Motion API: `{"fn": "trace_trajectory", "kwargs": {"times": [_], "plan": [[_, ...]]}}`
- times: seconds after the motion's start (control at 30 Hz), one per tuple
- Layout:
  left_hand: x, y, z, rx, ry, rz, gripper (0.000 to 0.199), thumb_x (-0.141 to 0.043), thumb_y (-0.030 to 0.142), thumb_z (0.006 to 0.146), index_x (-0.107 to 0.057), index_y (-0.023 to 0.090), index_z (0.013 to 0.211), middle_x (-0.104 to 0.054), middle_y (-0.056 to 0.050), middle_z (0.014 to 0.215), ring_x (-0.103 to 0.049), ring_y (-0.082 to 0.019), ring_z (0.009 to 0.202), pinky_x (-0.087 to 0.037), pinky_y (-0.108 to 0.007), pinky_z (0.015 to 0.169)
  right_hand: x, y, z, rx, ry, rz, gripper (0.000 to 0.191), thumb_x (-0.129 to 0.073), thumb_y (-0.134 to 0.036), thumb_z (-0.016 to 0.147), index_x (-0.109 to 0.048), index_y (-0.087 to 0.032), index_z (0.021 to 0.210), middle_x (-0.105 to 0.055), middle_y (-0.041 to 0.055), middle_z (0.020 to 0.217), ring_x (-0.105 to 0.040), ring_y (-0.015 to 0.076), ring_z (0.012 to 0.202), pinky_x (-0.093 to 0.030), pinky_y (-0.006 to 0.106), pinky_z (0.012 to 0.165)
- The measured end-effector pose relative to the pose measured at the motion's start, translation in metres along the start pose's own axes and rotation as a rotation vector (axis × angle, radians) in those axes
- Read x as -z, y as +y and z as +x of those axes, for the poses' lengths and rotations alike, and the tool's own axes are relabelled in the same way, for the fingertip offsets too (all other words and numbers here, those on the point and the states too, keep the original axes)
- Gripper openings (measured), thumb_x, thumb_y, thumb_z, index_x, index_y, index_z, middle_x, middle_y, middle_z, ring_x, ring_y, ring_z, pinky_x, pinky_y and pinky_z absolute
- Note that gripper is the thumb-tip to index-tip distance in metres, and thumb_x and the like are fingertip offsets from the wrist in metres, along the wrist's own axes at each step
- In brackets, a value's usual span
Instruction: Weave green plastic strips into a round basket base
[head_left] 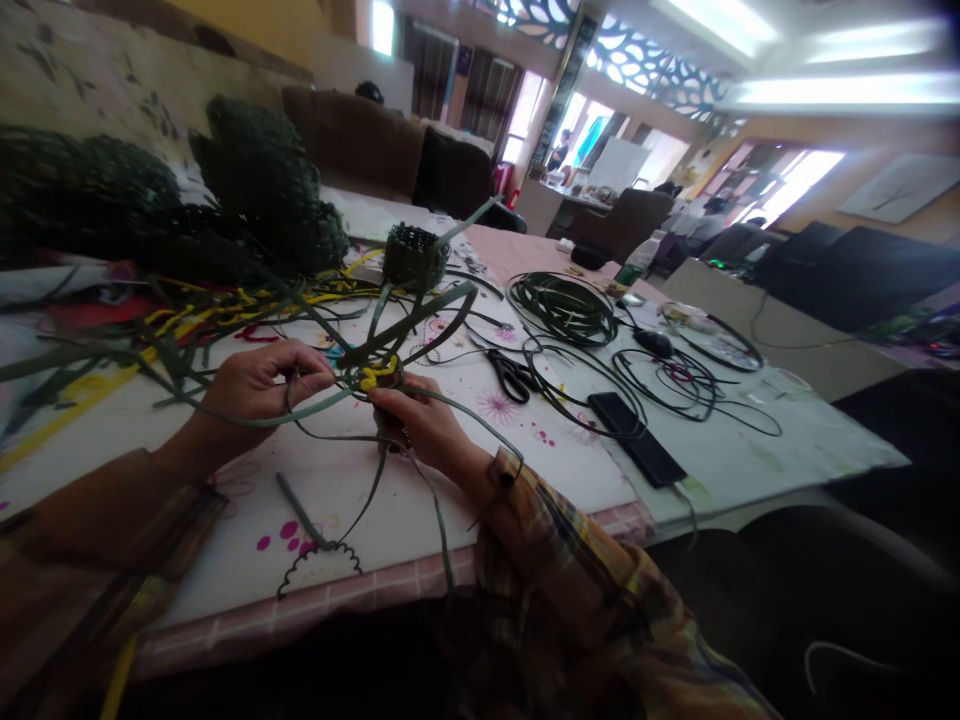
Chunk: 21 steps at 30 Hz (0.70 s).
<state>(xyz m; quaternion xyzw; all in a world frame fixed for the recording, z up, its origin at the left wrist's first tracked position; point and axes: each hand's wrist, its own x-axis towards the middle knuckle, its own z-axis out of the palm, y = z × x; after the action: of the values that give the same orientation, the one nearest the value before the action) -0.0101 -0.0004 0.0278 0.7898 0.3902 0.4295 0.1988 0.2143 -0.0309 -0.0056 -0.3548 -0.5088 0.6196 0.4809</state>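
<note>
Between my hands is a small weaving of green strips (352, 350) with a yellow piece (379, 372) at its middle. Long loose ends stick out from it on all sides. My right hand (420, 415) grips the weaving from the right, thumb near the yellow piece. On the other side, my left hand (266, 385) pinches a thin green strip between thumb and fingertips. Several strips hang down toward the table edge. One short cut strip (300, 508) lies on the cloth below my hands.
Black scissors (514, 377), coiled green strip (562, 308), a black phone-like slab (637, 440) and a mouse (652, 343) lie to the right. A small woven basket (415, 257) stands behind the weaving. Larger dark woven baskets (255, 180) and yellow strips (180, 322) fill the left. A bottle (641, 257) stands farther back.
</note>
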Motion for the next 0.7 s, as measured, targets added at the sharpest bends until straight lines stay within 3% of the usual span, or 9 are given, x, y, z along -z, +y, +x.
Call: {"fn": "trace_trajectory", "kwargs": {"times": [0.27,0.43,0.53,0.7], "plan": [[-0.003,-0.013,0.0,-0.283,0.141,0.072,0.018,-0.079,0.034,0.098,-0.078,0.024,0.084,-0.079,-0.004,0.097,-0.073,-0.023,0.093,-0.058,-0.038,0.088,-0.001,0.001,0.001,-0.004,0.019,0.058,0.037,-0.079,-0.049,0.082,-0.056,-0.022,0.07,-0.051,-0.0083,0.049,-0.042,0.007,0.038,-0.03,0.021,0.036],[-0.004,-0.006,-0.003,-0.485,0.264,0.232,0.013,-0.079,0.026,0.102,-0.077,0.026,0.089,-0.081,-0.001,0.097,-0.074,-0.022,0.094,-0.056,-0.039,0.091,-0.004,0.002,0.0,-0.024,0.088,0.093,0.039,-0.081,-0.052,0.082,-0.056,-0.023,0.076,-0.053,-0.0095,0.052,-0.042,0.0068,0.038,-0.034,0.021,0.037],[-0.006,-0.004,-0.005,-0.511,0.296,0.276,0.011,-0.08,0.028,0.101,-0.076,0.027,0.09,-0.082,-0.001,0.097,-0.075,-0.022,0.091,-0.058,-0.041,0.089,-0.005,0.004,-0.001,0.012,0.11,0.093,0.039,-0.08,-0.051,0.085,-0.055,-0.023,0.075,-0.053,-0.0096,0.052,-0.042,0.0063,0.038,-0.039,0.022,0.04],[-0.013,-0.001,-0.011,-0.451,0.34,0.265,0.009,-0.082,0.029,0.099,-0.078,0.028,0.09,-0.083,-0.002,0.093,-0.078,-0.023,0.086,-0.06,-0.04,0.084,-0.006,0.008,0.0,0.019,0.154,0.129,0.039,-0.079,-0.052,0.086,-0.055,-0.023,0.075,-0.052,-0.0102,0.051,-0.041,0.006,0.038,-0.035,0.022,0.039]]}}
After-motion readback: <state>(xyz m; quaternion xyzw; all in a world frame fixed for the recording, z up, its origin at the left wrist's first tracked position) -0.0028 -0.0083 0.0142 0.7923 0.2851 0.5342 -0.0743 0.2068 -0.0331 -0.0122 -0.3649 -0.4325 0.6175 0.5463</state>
